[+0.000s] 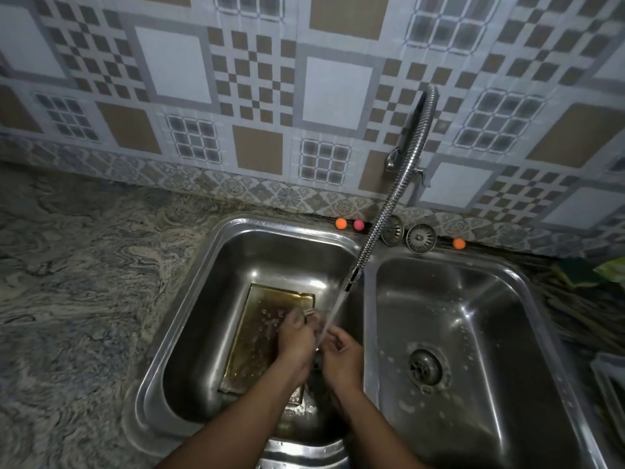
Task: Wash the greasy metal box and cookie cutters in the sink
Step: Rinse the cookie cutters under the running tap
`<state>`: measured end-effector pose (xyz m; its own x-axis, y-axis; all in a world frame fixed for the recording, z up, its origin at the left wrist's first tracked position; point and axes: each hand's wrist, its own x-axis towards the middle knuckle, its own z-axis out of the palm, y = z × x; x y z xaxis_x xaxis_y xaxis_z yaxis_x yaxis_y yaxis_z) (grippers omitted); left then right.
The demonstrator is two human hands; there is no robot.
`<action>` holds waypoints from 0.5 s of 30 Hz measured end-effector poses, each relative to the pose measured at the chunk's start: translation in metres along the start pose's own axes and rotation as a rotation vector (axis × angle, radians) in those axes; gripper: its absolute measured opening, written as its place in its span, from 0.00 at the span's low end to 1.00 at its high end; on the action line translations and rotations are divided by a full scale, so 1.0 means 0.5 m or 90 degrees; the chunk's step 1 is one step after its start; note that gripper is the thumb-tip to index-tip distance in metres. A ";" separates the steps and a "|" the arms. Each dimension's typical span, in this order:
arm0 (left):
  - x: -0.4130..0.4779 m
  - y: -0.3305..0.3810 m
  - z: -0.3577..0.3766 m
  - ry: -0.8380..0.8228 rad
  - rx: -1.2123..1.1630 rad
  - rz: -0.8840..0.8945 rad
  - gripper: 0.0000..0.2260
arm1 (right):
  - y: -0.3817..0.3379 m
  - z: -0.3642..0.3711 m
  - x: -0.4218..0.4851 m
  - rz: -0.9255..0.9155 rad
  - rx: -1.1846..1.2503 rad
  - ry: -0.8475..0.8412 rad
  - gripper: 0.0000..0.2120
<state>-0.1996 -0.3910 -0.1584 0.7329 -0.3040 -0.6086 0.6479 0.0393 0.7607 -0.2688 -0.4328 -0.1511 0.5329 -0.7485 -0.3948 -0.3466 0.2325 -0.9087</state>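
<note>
A greasy, gold-tinted metal box (260,336) lies in the left basin of the steel double sink (209,265), with water and bubbles inside it. Over its right side my left hand (296,336) pinches a small metal cookie cutter (308,313) under the running stream. My right hand (341,357) is right beside it with curled fingers, touching the stream; whether it grips the cutter is hidden by water and fingers. Water pours from the flexible faucet hose (389,204).
The right basin (473,333) holds only a drain strainer (425,367). Two loose strainers (421,237) and small orange and pink balls (341,224) line the back ledge. Marbled countertop (77,282) spreads left; a green item (575,272) lies at the right.
</note>
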 end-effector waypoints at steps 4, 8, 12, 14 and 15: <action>-0.011 0.007 -0.001 -0.034 -0.047 -0.041 0.07 | -0.009 0.008 -0.002 -0.001 0.070 0.016 0.04; -0.005 0.013 0.001 -0.075 -0.182 -0.074 0.07 | -0.019 0.021 0.006 -0.055 -0.016 0.001 0.12; -0.003 0.033 -0.013 -0.122 -0.245 -0.064 0.08 | -0.017 0.021 0.012 -0.135 -0.085 -0.047 0.12; 0.003 0.040 -0.019 -0.132 -0.203 -0.083 0.09 | -0.003 0.021 0.016 -0.179 -0.094 -0.034 0.06; 0.001 0.044 -0.018 -0.139 -0.158 -0.108 0.10 | 0.002 0.020 0.014 -0.193 -0.082 -0.032 0.04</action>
<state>-0.1832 -0.3816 -0.1439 0.5667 -0.5212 -0.6381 0.8066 0.1927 0.5589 -0.2574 -0.4317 -0.1560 0.6628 -0.7395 -0.1176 -0.2587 -0.0788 -0.9627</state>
